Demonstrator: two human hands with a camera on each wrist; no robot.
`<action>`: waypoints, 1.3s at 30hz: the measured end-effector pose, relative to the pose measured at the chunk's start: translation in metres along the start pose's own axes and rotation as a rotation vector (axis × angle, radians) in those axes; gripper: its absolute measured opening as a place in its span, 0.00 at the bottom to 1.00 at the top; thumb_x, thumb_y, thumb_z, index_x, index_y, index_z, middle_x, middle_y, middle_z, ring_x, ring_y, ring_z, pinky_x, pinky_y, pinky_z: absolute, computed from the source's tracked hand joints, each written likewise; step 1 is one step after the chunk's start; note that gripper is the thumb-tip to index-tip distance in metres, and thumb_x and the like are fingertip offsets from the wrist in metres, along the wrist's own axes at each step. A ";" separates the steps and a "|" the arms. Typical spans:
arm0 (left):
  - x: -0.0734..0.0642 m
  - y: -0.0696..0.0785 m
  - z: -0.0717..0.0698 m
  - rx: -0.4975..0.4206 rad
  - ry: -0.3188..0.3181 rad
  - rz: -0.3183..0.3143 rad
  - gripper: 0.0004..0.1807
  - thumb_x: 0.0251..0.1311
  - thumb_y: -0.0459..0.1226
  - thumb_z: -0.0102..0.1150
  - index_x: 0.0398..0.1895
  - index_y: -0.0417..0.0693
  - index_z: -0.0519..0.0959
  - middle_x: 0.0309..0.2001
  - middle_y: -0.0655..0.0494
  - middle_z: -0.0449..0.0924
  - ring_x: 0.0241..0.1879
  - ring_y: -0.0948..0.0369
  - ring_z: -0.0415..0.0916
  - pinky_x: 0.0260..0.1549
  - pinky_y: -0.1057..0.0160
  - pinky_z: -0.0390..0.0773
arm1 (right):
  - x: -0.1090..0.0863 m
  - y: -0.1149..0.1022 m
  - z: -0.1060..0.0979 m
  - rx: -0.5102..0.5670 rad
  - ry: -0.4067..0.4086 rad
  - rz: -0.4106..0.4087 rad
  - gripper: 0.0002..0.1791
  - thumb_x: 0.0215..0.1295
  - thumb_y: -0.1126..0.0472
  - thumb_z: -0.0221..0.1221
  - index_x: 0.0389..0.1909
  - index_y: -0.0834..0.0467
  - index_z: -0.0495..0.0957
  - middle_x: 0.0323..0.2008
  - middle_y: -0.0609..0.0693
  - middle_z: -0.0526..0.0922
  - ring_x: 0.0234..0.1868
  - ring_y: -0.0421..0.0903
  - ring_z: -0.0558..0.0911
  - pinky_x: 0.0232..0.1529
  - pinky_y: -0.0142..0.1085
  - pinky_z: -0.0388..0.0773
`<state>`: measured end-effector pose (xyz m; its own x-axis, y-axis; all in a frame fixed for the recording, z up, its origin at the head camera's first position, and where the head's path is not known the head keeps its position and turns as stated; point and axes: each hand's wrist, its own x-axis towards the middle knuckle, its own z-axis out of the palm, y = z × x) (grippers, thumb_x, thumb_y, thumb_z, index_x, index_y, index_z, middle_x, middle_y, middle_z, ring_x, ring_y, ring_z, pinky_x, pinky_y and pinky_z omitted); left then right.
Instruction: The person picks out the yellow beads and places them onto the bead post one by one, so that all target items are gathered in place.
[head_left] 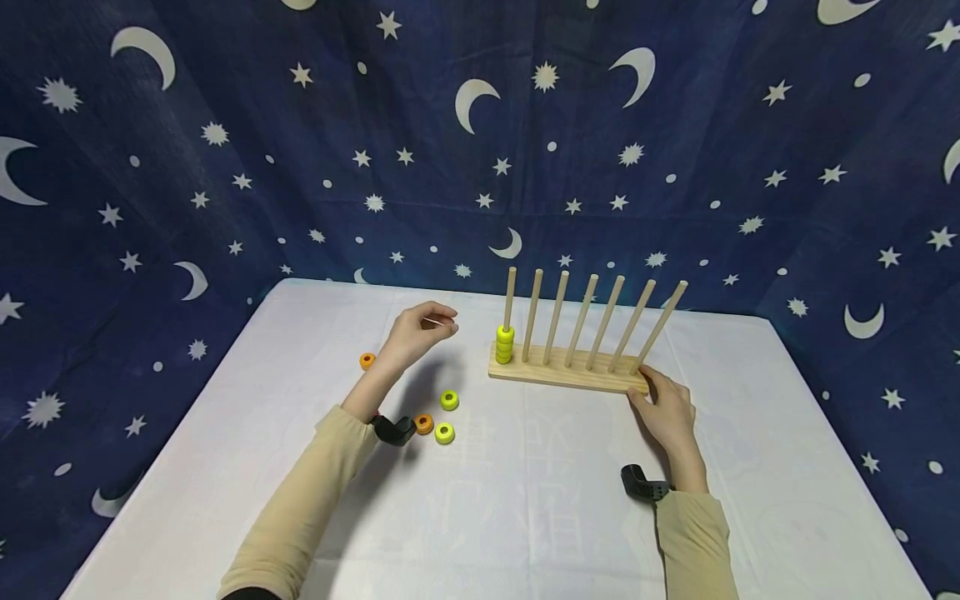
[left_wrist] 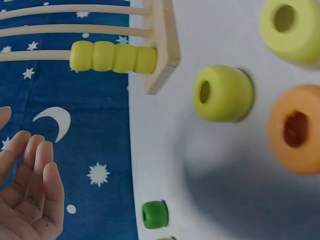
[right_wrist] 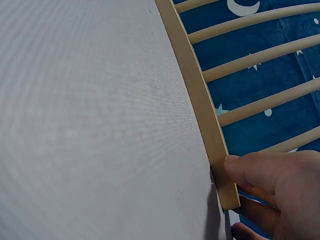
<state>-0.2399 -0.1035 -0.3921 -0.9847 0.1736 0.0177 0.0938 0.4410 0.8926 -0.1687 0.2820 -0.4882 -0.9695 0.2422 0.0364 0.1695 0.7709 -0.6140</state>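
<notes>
A wooden peg rack (head_left: 562, 375) with several upright pegs stands towards the back of the table. Several yellow beads (head_left: 505, 344) are stacked on its leftmost peg. My right hand (head_left: 666, 407) grips the right end of the base, the thumb on its front face in the right wrist view. To the left of the rack, my left hand (head_left: 420, 333) hovers over the table, its fingers loosely bent with nothing between them. Below and right of that wrist lie two loose yellow beads (head_left: 449, 400) and an orange bead (head_left: 423, 424).
Another orange bead (head_left: 367, 361) lies left of the left forearm. In the left wrist view a green bead (left_wrist: 155, 214) sits near the table's far edge. A white cloth covers the table (head_left: 540, 500). Behind it hangs a dark blue curtain (head_left: 420, 150) with moons and stars.
</notes>
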 end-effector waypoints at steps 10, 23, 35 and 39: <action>-0.010 -0.019 0.001 0.067 -0.039 -0.034 0.16 0.59 0.39 0.62 0.49 0.44 0.80 0.45 0.46 0.83 0.44 0.54 0.79 0.41 0.63 0.77 | 0.001 0.002 0.001 0.008 0.005 -0.001 0.30 0.67 0.57 0.53 0.69 0.62 0.62 0.69 0.65 0.63 0.69 0.65 0.56 0.62 0.62 0.50; -0.024 -0.037 0.004 0.117 -0.101 -0.064 0.17 0.59 0.38 0.63 0.51 0.41 0.79 0.47 0.47 0.83 0.46 0.52 0.79 0.47 0.57 0.77 | 0.001 0.002 0.002 0.009 0.014 -0.006 0.30 0.67 0.57 0.54 0.68 0.62 0.63 0.68 0.66 0.64 0.68 0.65 0.57 0.61 0.62 0.50; -0.035 -0.055 0.007 0.200 -0.187 -0.037 0.14 0.60 0.36 0.61 0.48 0.42 0.80 0.43 0.48 0.83 0.43 0.55 0.79 0.44 0.58 0.78 | 0.002 0.001 0.001 0.010 0.002 -0.013 0.30 0.67 0.57 0.54 0.69 0.62 0.62 0.69 0.66 0.63 0.69 0.66 0.56 0.62 0.62 0.50; -0.037 -0.060 0.009 0.204 -0.210 -0.029 0.15 0.59 0.36 0.61 0.49 0.41 0.79 0.43 0.48 0.83 0.42 0.55 0.80 0.41 0.61 0.79 | 0.002 0.002 0.002 0.010 0.007 -0.019 0.30 0.67 0.56 0.54 0.68 0.62 0.63 0.69 0.66 0.63 0.68 0.66 0.57 0.62 0.62 0.50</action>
<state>-0.2074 -0.1288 -0.4501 -0.9374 0.3273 -0.1190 0.1147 0.6127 0.7819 -0.1702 0.2830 -0.4908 -0.9712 0.2321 0.0539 0.1495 0.7697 -0.6207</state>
